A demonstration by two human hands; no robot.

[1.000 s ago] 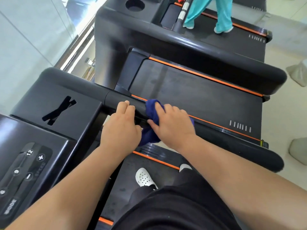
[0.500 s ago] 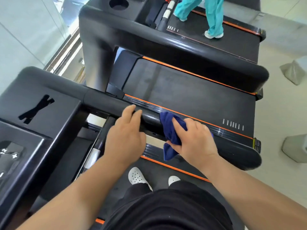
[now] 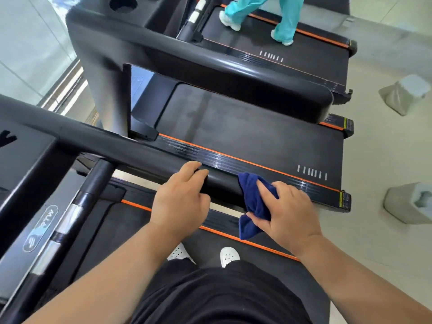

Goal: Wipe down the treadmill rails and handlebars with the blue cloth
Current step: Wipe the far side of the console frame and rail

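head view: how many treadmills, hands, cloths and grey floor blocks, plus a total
treadmills: 3
hands: 2
cloth: 1
grey blocks: 2
total: 8

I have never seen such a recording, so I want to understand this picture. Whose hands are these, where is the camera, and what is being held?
The camera sits on a person's head and looks down, so you see their own arms and white shoes. They stand on a treadmill, and more treadmills stand beside it. The right hand grips a blue cloth against the black handrail. The left hand holds the same handrail, fingers curled over it. Farther away, another person in teal trousers stands on another machine.
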